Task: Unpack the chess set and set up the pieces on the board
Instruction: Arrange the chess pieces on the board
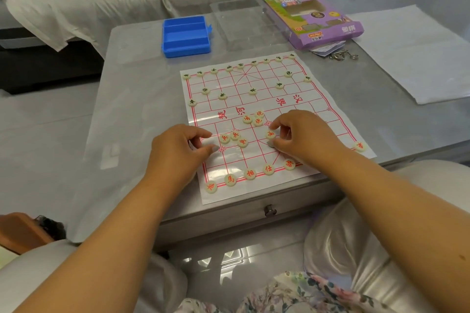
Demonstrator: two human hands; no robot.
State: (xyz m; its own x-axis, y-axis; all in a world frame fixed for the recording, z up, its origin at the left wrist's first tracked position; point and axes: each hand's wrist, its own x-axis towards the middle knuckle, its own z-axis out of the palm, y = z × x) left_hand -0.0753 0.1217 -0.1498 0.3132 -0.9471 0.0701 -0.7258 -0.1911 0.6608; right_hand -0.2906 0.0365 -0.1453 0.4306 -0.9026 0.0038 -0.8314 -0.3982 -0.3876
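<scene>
A white paper board (318,99) with red grid lines lies on the grey table. Cream round pieces with dark characters stand along its far rows (240,66). Red-lettered pieces line the near edge (250,173), and loose red ones lie in small clusters (235,136) (254,117) near the river. My right hand (302,134) pinches a red-lettered piece (270,134) between thumb and forefinger on the board. My left hand (183,150) hovers curled at the board's left edge, thumb and fingers close together; I cannot see a piece in it.
An open blue plastic case (186,36) sits beyond the board, with a clear plastic tray (241,23) and a purple game box (315,19) to its right. Metal rings (342,54) and a white sheet (417,56) lie at the right. A drawer knob (270,209) juts out below.
</scene>
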